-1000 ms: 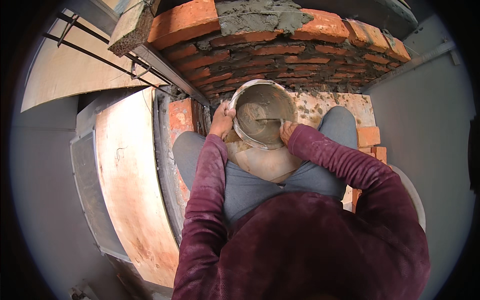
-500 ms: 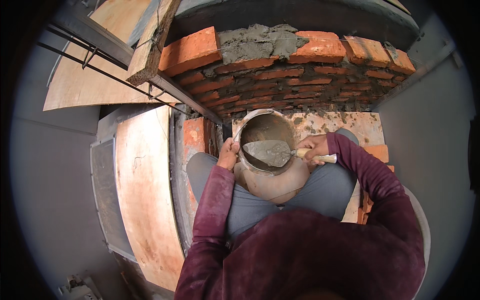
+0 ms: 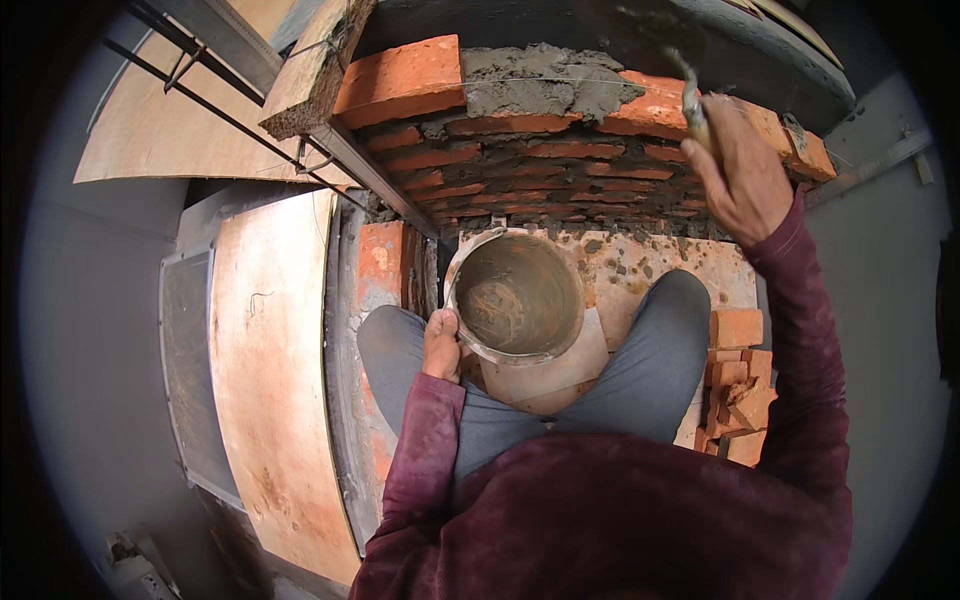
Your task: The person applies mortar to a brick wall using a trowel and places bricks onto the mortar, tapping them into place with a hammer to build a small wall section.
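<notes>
My left hand is closed on the near left rim of a round bucket, which stands between my knees. Only a thin smear of grey mortar shows inside the bucket. My right hand is raised over the right part of the brick wall, closed around the handle of a trowel. The trowel's blade is blurred against the dark surface behind the wall. Wet mortar lies on the wall's top between a brick at the left and the bricks at the right.
Broken bricks are stacked by my right knee. A mortar-spattered board lies before the wall. To the left are a plywood sheet, a wooden post and steel bars. A thin string runs along the wall top.
My right hand has carried the trowel up and forward from the bucket to above the wall. Mortar was on the blade before. My left hand stays on the bucket's rim.
</notes>
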Available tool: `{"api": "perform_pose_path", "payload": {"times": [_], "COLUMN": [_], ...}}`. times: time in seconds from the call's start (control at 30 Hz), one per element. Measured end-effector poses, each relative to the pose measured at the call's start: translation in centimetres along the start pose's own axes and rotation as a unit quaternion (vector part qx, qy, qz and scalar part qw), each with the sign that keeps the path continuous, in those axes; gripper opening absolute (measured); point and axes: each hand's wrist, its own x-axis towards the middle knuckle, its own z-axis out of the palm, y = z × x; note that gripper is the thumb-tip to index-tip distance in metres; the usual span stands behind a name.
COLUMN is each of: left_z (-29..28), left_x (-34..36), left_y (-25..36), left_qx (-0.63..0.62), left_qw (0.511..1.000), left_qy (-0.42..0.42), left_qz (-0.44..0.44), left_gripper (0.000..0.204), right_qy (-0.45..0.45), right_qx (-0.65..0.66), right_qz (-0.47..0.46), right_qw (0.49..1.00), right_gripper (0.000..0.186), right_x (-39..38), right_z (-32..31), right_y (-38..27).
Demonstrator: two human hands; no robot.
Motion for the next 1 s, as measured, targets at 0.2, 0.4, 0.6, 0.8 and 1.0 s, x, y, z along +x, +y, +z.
{"api": "perform_pose_path", "payload": {"times": [0.2, 0.4, 0.6, 0.8, 1.0], "left_z": [0.8, 0.0, 1.4, 5.5, 8.7], "left_x": [-0.7, -1.2, -0.9, -8.4, -16.9], "left_y": [0.3, -2.0, -4.9, -0.8, 5.1], "left_qx": [-0.024, -0.006, 0.008, 0.003, 0.009], "left_qw": [0.999, 1.000, 0.998, 0.997, 0.998], "left_qy": [0.001, -0.008, 0.014, 0.043, 0.017], "left_qz": [-0.032, 0.003, 0.053, 0.071, -0.055], "left_gripper": [0.027, 0.025, 0.023, 0.025, 0.023], "right_qy": [-0.164, -0.057, -0.072, -0.220, -0.371], "right_qx": [0.282, 0.317, 0.218, 0.089, 0.117], "right_qz": [0.029, 0.069, 0.110, 0.105, 0.262], "right_qw": [0.945, 0.944, 0.967, 0.966, 0.883], "right_gripper": [0.031, 0.029, 0.027, 0.028, 0.031], "right_x": [-4.8, -3.0, -2.9, -6.7, -14.8], "right_z": [20.2, 29.3, 32.1, 22.7, 6.2], "right_y": [-3.3, -5.8, -4.6, 3.8, 4.8]}}
